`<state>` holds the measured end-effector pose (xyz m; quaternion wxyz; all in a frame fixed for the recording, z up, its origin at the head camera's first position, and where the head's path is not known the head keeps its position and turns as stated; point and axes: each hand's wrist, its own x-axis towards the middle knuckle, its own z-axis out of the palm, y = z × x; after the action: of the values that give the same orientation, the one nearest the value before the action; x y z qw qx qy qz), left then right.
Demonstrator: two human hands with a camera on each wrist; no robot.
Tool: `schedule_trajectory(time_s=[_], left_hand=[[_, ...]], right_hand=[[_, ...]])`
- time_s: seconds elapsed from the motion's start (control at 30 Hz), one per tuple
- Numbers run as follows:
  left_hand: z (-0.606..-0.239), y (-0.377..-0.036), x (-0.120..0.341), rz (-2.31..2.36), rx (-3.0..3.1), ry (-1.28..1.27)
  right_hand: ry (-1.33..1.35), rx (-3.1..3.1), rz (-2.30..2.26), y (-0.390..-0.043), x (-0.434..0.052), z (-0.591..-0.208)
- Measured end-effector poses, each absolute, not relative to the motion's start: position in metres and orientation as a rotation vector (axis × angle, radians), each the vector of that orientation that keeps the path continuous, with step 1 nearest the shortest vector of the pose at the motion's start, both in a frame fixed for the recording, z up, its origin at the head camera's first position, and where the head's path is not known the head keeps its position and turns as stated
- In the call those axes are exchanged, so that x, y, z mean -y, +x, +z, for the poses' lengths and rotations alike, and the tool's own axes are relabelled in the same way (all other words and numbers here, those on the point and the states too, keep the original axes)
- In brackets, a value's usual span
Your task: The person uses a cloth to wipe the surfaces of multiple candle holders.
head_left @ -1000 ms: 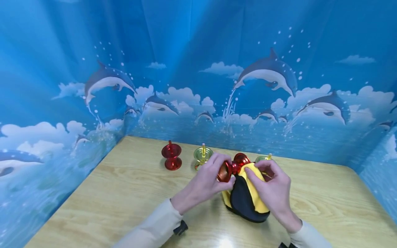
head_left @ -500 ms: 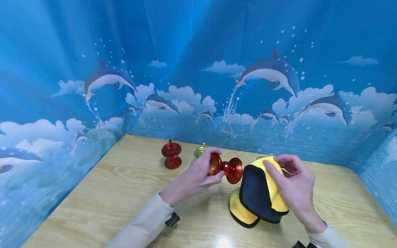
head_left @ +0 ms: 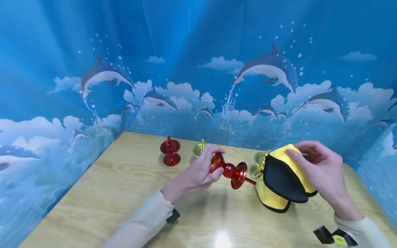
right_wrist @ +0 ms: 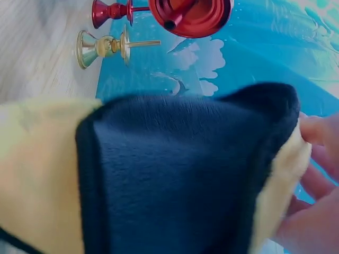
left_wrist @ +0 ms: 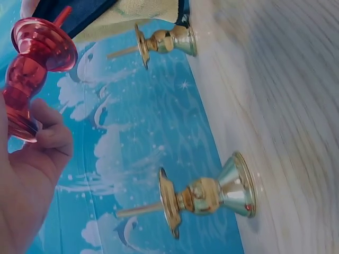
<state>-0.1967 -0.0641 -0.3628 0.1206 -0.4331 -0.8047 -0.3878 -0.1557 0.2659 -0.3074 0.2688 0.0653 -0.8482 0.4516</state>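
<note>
My left hand [head_left: 200, 172] grips a shiny red candle holder [head_left: 229, 171] by its base, tipped sideways above the table so that its spike points right. In the left wrist view, thumb and fingers close round the base of this red holder [left_wrist: 26, 74]. My right hand [head_left: 324, 172] pinches a yellow cloth with a black lining and edging [head_left: 285, 172] by its upper right part. The cloth droops in folds, apart from the red holder. Its dark side fills much of the right wrist view, where the cloth [right_wrist: 175, 169] hides part of the scene.
Another red candle holder [head_left: 171, 152] stands upright at the back left of the wooden table [head_left: 130, 193]. A gold holder [head_left: 197, 150] is partly behind my left hand, and a second gold one [head_left: 258, 163] stands beside the cloth. A blue dolphin curtain [head_left: 186, 69] hangs behind.
The cloth, first against the red candle holder, has come away to the right with my right hand. My left hand has moved slightly left and turned the holder, spike now rightward.
</note>
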Motion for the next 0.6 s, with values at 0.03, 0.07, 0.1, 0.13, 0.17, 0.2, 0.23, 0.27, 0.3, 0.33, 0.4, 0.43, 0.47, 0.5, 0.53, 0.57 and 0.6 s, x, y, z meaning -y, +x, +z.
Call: schedule_trajectory(time_s=[0.03,0.07,0.1,0.13,0.17,0.2,0.23,0.27,0.3,0.33,0.4,0.43,0.47,0.5,0.53,0.57,0.6], left_hand=[[-0.363,-0.196,0.061,-1.122,2.340,-1.288],[-0.363,-0.196,0.059,-1.104,2.320,-1.321],[-0.363,-0.196,0.056,-1.078,2.298,-1.352],[-0.363,-0.195,0.054,-1.050,2.281,-1.370],[-0.363,-0.195,0.053,-1.025,2.268,-1.390],[-0.362,-0.196,0.051,-1.002,2.247,-1.416],[-0.361,-0.195,0.049,-0.984,2.229,-1.446],[-0.361,-0.195,0.048,-0.968,2.220,-1.470],[-0.360,-0.194,0.047,-0.950,2.221,-1.482],[-0.359,-0.194,0.046,-0.937,2.227,-1.491],[-0.358,-0.192,0.045,-0.919,2.226,-1.503],[-0.358,-0.192,0.044,-0.911,2.225,-1.502],[-0.359,-0.192,0.044,-0.898,2.219,-1.499],[-0.359,-0.192,0.043,-0.887,2.213,-1.496],[-0.359,-0.191,0.042,-0.879,2.207,-1.495],[-0.359,-0.191,0.042,-0.869,2.198,-1.495],[-0.359,-0.190,0.041,-0.859,2.191,-1.496]], right_hand=[[0.213,2.327,1.215,-0.155,-0.267,-0.307],[0.246,2.357,1.221,-0.154,-0.267,-0.307],[0.269,2.385,1.232,-0.153,-0.268,-0.307],[0.290,2.412,1.239,-0.154,-0.267,-0.305],[0.313,2.435,1.251,-0.155,-0.265,-0.304],[0.334,2.451,1.268,-0.156,-0.264,-0.302],[0.347,2.470,1.283,-0.156,-0.262,-0.302],[0.363,2.491,1.290,-0.156,-0.260,-0.301],[0.383,2.513,1.299,-0.157,-0.257,-0.300],[0.409,2.533,1.304,-0.157,-0.254,-0.300],[0.473,2.576,1.319,-0.158,-0.247,-0.300],[0.517,2.600,1.314,-0.158,-0.243,-0.301],[0.560,2.623,1.311,-0.157,-0.239,-0.302],[0.599,2.646,1.314,-0.157,-0.235,-0.304],[0.639,2.667,1.314,-0.158,-0.232,-0.306],[0.678,2.690,1.308,-0.158,-0.229,-0.308],[0.712,2.719,1.294,-0.158,-0.227,-0.310]])
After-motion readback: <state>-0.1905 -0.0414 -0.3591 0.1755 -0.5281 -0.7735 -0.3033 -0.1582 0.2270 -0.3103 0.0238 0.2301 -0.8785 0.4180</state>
